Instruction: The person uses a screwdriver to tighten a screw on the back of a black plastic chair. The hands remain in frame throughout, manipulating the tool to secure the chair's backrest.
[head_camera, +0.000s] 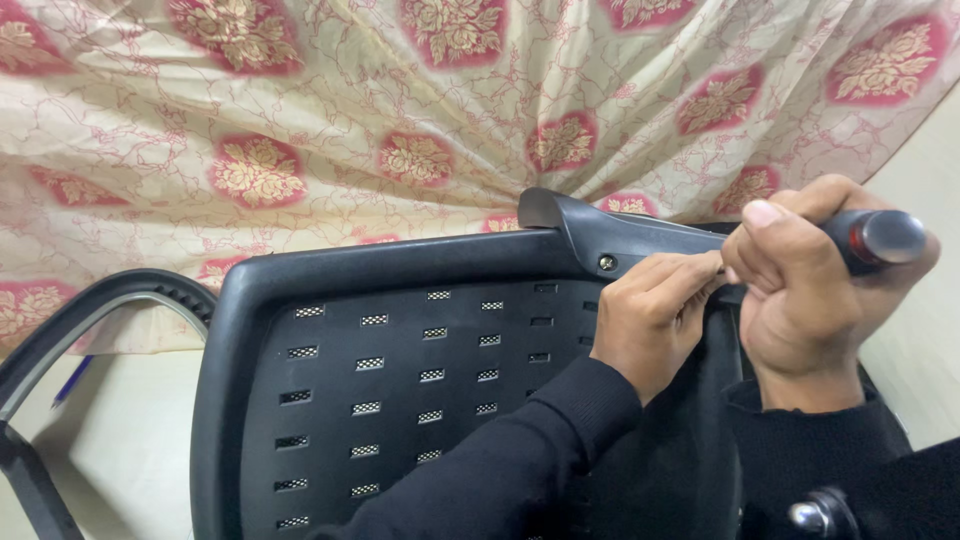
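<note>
A black plastic chair seat (400, 380) with rows of small slots lies with its underside toward me. A black bracket arm (590, 235) with a screw (606, 262) runs across its upper right edge. My right hand (810, 290) is closed around a screwdriver handle (880, 238), black with a red ring and a grey end cap. My left hand (655, 320) pinches at the bracket just right of the screw, fingertips touching the right hand; the screwdriver shaft and tip are hidden behind the fingers.
A cream cloth with red floral medallions (400, 120) hangs behind the seat. A black curved armrest piece (90, 310) lies at the left, with a blue pen (70, 382) under it. A shiny metal fitting (815, 515) shows at bottom right.
</note>
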